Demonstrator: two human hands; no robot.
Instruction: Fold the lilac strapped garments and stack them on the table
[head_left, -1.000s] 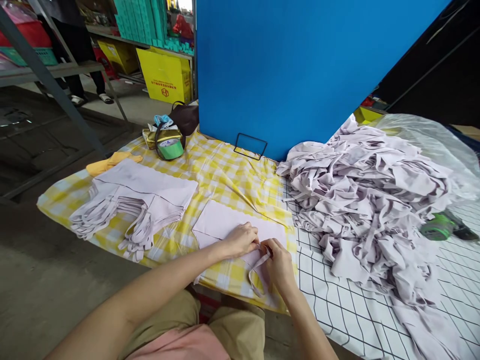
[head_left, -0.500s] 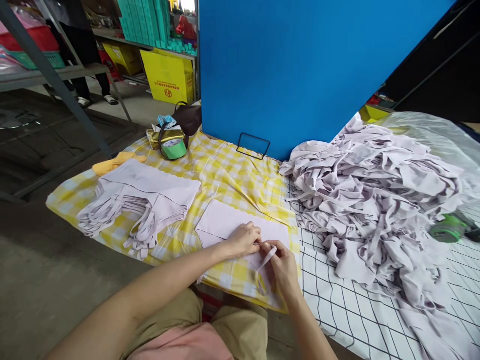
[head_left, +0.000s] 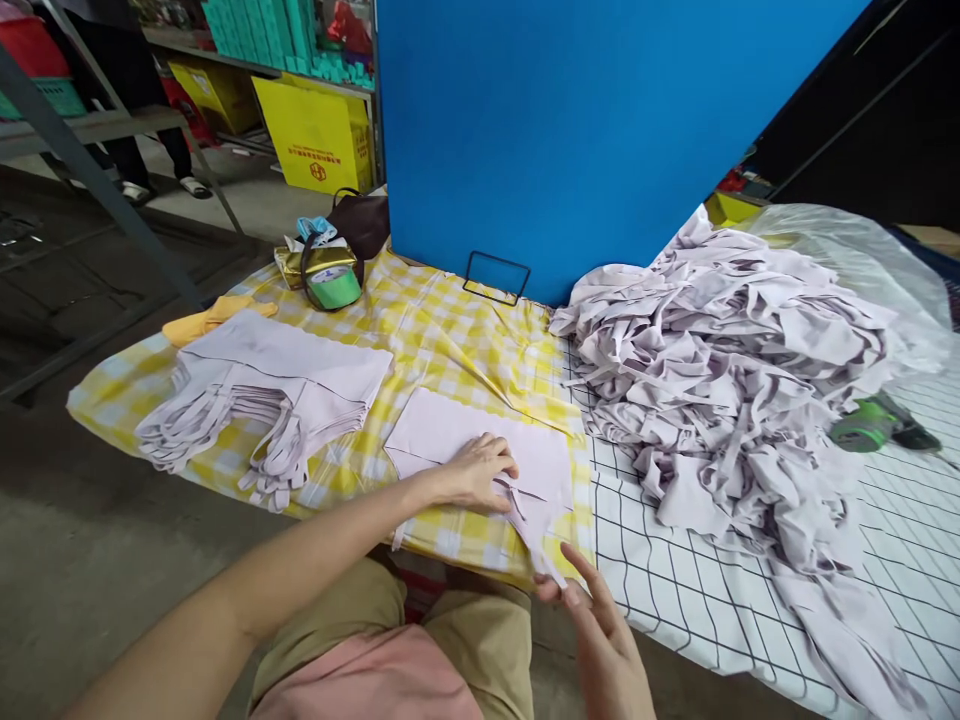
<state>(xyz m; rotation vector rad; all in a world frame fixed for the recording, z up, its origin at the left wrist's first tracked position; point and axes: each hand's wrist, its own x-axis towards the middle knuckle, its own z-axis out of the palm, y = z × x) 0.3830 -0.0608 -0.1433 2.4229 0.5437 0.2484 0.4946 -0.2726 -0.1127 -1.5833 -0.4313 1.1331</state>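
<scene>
A flat pale lilac cloth bag [head_left: 457, 440] lies on the yellow checked tablecloth [head_left: 442, 330] at the table's near edge. My left hand [head_left: 476, 472] rests on the bag's lower part, fingers spread and pressing down. The bag's straps [head_left: 541, 528] trail off the near edge. My right hand [head_left: 604, 640] hovers below the edge, fingers stretched out, its fingertips close to the strap ends and holding nothing.
A folded stack of the same bags [head_left: 270, 385] lies at the left. A big loose heap of bags [head_left: 742, 370] covers the right on a grid cloth [head_left: 720, 610]. Behind stand a blue board [head_left: 585, 130], a green tape roll [head_left: 334, 288] and a yellow cloth [head_left: 206, 318].
My right hand let go of the strap and drew back towards me, opening. The straps now lie flat over the edge. My left hand flattened on the bag.
</scene>
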